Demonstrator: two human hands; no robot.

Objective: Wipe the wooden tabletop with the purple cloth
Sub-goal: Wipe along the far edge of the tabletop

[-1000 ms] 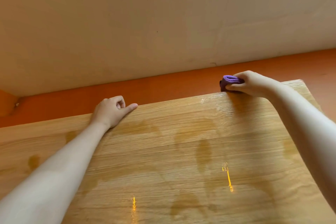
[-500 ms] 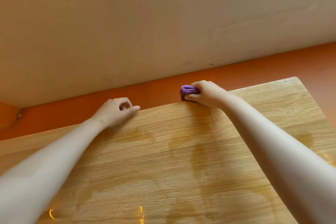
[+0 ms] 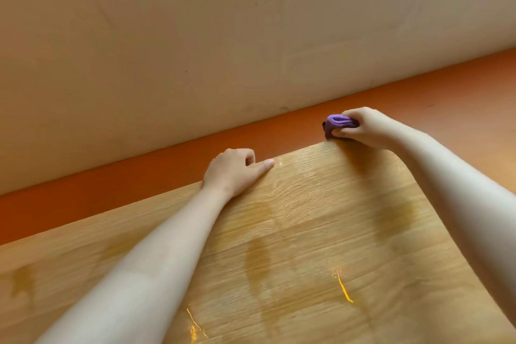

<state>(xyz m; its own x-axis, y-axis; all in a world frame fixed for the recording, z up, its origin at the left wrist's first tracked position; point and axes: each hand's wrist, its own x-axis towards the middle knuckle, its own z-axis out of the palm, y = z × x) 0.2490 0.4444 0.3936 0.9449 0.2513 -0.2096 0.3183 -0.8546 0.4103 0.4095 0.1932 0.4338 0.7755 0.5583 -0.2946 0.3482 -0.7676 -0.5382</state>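
Observation:
The wooden tabletop (image 3: 321, 232) fills the lower part of the head view, with darker damp patches and bright glints on it. My right hand (image 3: 365, 128) grips the bunched purple cloth (image 3: 336, 122) and holds it against the table's far edge, right of centre. My left hand (image 3: 233, 173) sits on the same far edge a little to the left. Its fingers curl over the edge and the thumb lies flat along the wood. Both forearms stretch across the table.
Beyond the far edge runs an orange floor strip (image 3: 139, 184), and behind it a pale beige wall (image 3: 223, 36). The table's right side is partly hidden by my right forearm.
My right hand slid the cloth left along the far edge, closer to my left hand. My left hand kept its place on the edge. The view has shifted, so both hands appear further right.

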